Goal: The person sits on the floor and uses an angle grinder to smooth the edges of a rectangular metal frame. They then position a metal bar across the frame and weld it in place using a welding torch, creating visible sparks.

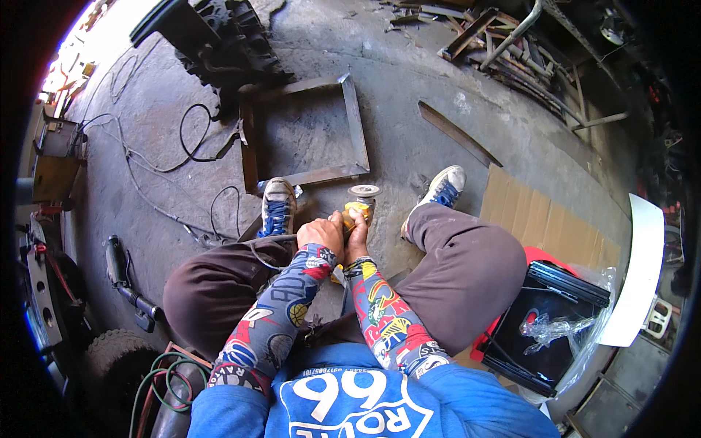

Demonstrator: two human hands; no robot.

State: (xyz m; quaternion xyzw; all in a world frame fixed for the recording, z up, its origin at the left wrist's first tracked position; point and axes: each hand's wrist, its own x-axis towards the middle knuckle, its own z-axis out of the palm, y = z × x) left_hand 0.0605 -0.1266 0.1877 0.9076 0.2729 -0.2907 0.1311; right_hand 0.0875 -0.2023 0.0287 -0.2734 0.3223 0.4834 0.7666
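Between my knees I hold a yellow angle grinder (pixel 357 209), its pale round disc (pixel 364 190) facing up just beyond my fingers. My left hand (pixel 319 235) is closed on the tool's body near the black cord (pixel 261 244). My right hand (pixel 355 237) grips the same grinder beside it, just right of my left. A square frame of steel angle bar (pixel 353 124) lies on the floor past my shoes, apart from the grinder.
Around me are a loose steel strip (pixel 458 131), cardboard (pixel 551 219), a black item in plastic wrap (pixel 548 328), a white panel (pixel 631 270), cables, a second power tool (pixel 117 263) and a tyre (pixel 113 354). A large dark metal object (pixel 212 55) and scrap steel (pixel 511 62) stand farther back.
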